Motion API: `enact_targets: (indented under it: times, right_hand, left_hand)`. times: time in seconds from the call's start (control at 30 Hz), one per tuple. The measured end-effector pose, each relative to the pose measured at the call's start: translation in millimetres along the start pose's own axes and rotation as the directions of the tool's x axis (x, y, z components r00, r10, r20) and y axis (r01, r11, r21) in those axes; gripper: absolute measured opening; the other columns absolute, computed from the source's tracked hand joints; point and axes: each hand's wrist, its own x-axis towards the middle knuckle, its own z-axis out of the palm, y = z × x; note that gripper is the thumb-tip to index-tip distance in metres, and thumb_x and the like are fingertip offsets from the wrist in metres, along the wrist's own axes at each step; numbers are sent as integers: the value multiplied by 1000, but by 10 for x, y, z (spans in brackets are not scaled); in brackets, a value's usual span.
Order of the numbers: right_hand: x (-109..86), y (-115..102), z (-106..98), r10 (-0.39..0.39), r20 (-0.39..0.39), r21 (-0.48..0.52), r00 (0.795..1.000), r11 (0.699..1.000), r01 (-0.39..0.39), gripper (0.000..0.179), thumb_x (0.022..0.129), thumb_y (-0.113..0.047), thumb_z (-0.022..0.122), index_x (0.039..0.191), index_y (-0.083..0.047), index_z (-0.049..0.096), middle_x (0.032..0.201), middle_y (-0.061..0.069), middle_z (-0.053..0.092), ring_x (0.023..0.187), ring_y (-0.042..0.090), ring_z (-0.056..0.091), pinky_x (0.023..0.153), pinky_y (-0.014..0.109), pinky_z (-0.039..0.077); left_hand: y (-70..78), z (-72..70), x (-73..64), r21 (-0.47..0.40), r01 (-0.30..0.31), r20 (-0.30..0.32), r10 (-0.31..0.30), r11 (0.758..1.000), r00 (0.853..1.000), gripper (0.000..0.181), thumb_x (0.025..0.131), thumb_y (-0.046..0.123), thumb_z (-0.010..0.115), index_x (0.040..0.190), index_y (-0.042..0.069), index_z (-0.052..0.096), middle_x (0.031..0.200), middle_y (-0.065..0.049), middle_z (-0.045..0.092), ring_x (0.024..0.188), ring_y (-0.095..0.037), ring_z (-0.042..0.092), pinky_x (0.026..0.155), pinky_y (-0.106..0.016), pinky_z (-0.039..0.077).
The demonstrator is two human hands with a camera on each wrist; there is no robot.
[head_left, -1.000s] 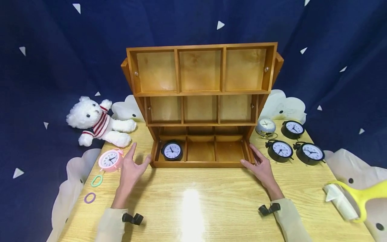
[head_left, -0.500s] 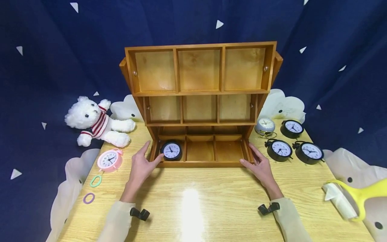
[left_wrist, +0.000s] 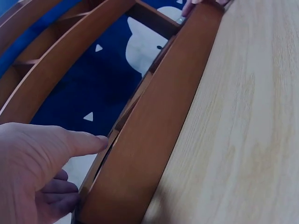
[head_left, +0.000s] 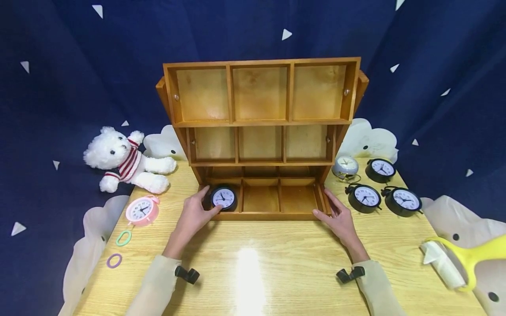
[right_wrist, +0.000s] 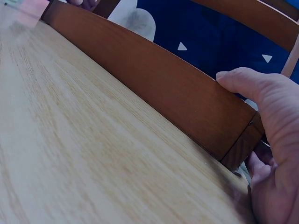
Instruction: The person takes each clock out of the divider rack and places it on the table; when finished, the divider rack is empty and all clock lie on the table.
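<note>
A wooden three-tier storage box stands unfolded, each tier divided into three compartments. My left hand grips the left front corner of its bottom tier. In the left wrist view the thumb lies at the front board's top edge, the other fingers past the end. My right hand holds the opposite corner likewise, its thumb over the rim in the right wrist view. A black alarm clock lies face up in the bottom left compartment, the left thumb overlapping its lower edge in the head view.
A white teddy bear, a pink alarm clock, a green ring and a purple ring lie to the left. Several clocks, one a grey-blue clock, stand right. A yellow-handled lint roller is at the right edge.
My left hand has moved right from beside the pink clock onto the box's left front corner. The right hand has kept its hold, and the box stays where it was.
</note>
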Motion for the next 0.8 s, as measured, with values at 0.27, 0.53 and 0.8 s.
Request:
enact_targets:
  times: [0.27,0.53,0.8]
  right_hand:
    - [-11,8,-1,-3,-1,4,1000,1000,3,80,92,-7,81,161,-15,42,169,9,33,157,33,22,115,6,28]
    - [-19,-1,11,-3,4,25,1000,1000,2,79,92,-5,80,161,-12,41,170,11,32,157,34,22,115,7,27]
    - [-21,-1,2,-7,3,20,1000,1000,7,79,92,-5,80,161,-12,41,170,11,31,157,35,21,115,7,27]
  left_hand:
    - [176,69,107,69,102,153,-111,992,982,86,85,33,88,145,-15,50,134,-35,62,122,-47,63,102,-56,55]
    - [242,167,152,67,170,161,-179,983,971,98,80,39,91,146,-17,45,131,-37,62,118,-46,64,100,-56,56]
    - [230,212,187,37,206,137,-209,978,968,106,76,40,95,149,-16,42,135,-38,58,124,-48,60,106,-57,52]
